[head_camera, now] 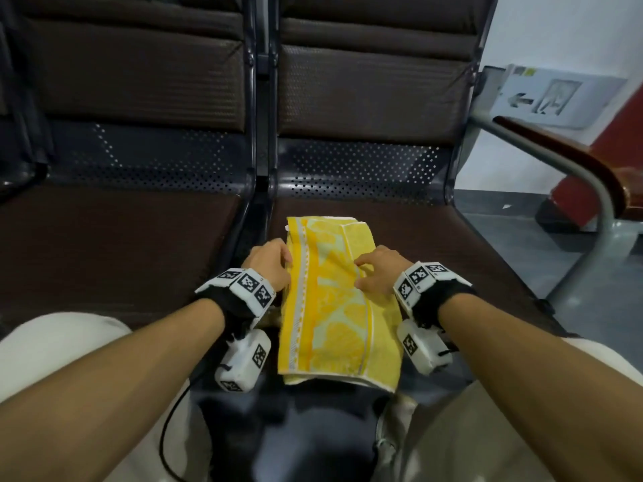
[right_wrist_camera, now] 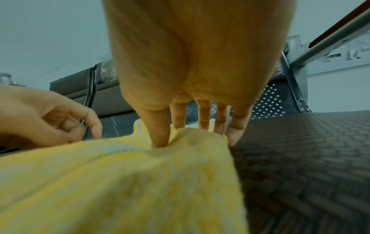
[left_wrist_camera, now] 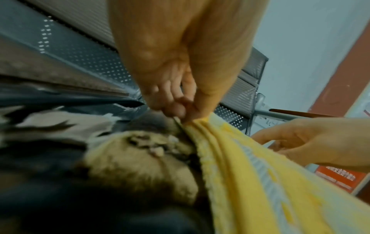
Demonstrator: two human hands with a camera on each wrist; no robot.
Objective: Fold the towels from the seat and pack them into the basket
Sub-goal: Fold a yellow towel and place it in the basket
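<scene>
A yellow towel [head_camera: 334, 307] with pale lemon-slice print and a white stripe lies folded into a long strip on the dark brown seat [head_camera: 452, 259], its near end hanging over the front edge. My left hand [head_camera: 269, 262] pinches the towel's left edge [left_wrist_camera: 250, 182] between thumb and fingertips [left_wrist_camera: 180, 114]. My right hand [head_camera: 375, 273] holds the right side: the thumb digs into the cloth [right_wrist_camera: 120, 182] and the fingers [right_wrist_camera: 204, 117] reach over a raised fold. A tan, blurred thing [left_wrist_camera: 140, 166] sits below the towel's left edge; I cannot tell what it is.
A second brown seat [head_camera: 121, 255] adjoins on the left, split off by a metal gap. A grey metal armrest [head_camera: 574, 161] curves down on the right beside the grey floor [head_camera: 504, 231]. My knees in light trousers [head_camera: 52, 349] flank the seat's front edge.
</scene>
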